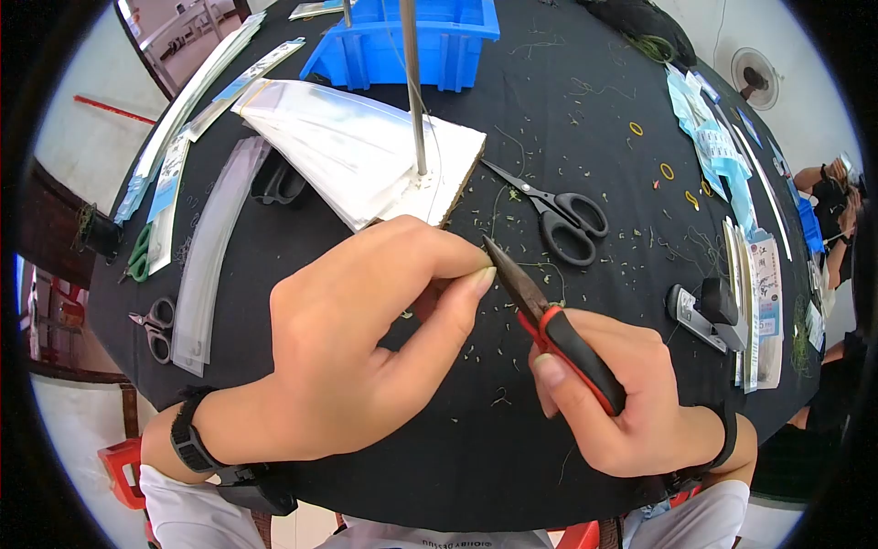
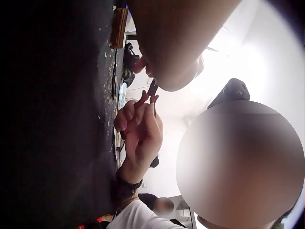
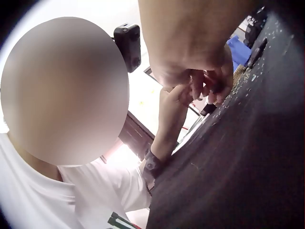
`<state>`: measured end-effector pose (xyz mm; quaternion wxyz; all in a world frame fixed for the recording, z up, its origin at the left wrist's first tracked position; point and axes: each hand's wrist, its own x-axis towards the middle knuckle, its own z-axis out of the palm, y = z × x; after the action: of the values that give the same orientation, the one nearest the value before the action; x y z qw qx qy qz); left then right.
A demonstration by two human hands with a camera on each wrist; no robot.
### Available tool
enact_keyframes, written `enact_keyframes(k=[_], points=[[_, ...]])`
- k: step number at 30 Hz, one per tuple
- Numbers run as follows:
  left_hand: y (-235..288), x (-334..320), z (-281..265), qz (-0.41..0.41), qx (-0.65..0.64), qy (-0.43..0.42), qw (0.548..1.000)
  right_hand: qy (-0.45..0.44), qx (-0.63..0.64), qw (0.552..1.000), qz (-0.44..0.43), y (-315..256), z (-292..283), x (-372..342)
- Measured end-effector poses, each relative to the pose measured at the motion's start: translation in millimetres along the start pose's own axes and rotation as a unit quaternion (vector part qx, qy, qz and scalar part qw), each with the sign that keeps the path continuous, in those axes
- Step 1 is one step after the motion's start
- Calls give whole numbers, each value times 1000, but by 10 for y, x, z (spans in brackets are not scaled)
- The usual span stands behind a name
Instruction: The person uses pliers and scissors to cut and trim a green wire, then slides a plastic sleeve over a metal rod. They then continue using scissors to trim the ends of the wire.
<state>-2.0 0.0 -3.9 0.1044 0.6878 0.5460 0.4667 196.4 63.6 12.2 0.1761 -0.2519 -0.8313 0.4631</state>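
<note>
Red-and-black-handled pliers (image 1: 578, 352) are gripped in the right hand (image 1: 622, 393), jaws pointing up and left toward the other hand's fingertips. The left hand (image 1: 366, 339) pinches something too small to make out between thumb and index finger, right beside the tips of the pliers. A thin line trails near the pliers' jaws. In the left wrist view the right hand (image 2: 143, 133) holds the pliers (image 2: 151, 89) by the handles. The right wrist view shows the left hand (image 3: 183, 93) behind the right hand, and the held item is hidden there.
Black scissors (image 1: 567, 224) lie beyond the hands, among scattered clippings. A metal rod (image 1: 413, 101) stands on a white-covered board (image 1: 462, 146). A blue bin (image 1: 402, 50) is behind. Plastic sleeves (image 1: 215, 265) lie left; a stapler (image 1: 700, 316) and cards (image 1: 766, 293) lie right.
</note>
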Motion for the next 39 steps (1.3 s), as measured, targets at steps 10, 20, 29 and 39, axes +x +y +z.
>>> enact_keyframes(k=[10,20,29,39], points=[[-5,9,-6,-86,-107,0,991,-14,174,984,-30,169,-6,99],[0,15,-3,-119,-149,-15,981,-36,166,984,54,90,-61,68],[20,27,-8,-143,-211,-7,967,-36,190,981,-5,181,-38,94],[4,19,13,-128,-205,-9,970,8,60,997,-50,163,-21,52]])
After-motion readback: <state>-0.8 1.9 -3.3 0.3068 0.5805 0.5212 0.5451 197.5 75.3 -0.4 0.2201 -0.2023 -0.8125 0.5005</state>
